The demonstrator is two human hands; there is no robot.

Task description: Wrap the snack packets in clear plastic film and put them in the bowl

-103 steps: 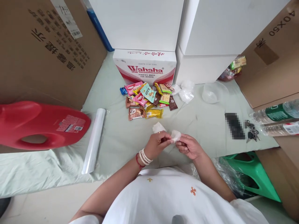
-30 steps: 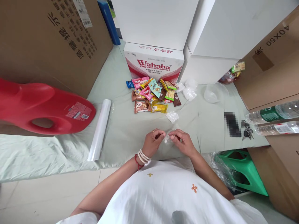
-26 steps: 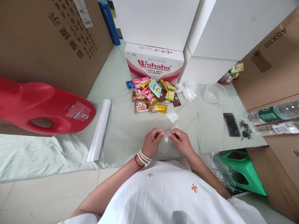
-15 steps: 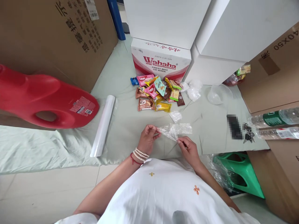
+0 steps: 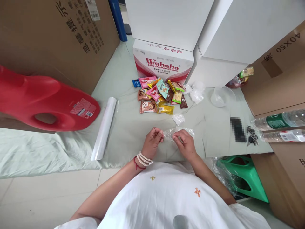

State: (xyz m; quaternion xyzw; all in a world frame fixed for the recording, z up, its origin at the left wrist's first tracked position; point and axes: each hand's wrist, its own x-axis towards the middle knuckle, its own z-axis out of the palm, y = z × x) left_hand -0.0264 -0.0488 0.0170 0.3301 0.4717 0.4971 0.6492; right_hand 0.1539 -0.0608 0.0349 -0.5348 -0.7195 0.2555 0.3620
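Observation:
Both my hands pinch a small clear plastic bag (image 5: 181,132) just above the pale green sheet (image 5: 133,127). My left hand (image 5: 153,142), with bead bracelets on the wrist, grips its left edge. My right hand (image 5: 184,144) grips it from the right, fingers curled. A second crumpled clear bag (image 5: 178,118) lies on the sheet just beyond. Farther off sits a pile of snack packets (image 5: 159,95) in front of a red and white Wahaha box (image 5: 163,63).
A roll of clear film (image 5: 104,128) and a red plastic jug (image 5: 45,101) lie at left. More clear bags (image 5: 196,93), a clear bowl (image 5: 220,97), keys (image 5: 252,138) and water bottles (image 5: 278,119) are at right. Cardboard and white boxes ring the sheet; a green stool (image 5: 243,176) stands at lower right.
Half a second ago the bag was stretched wide between my hands. My right hand has since moved back toward my left, and the bag is bunched between them.

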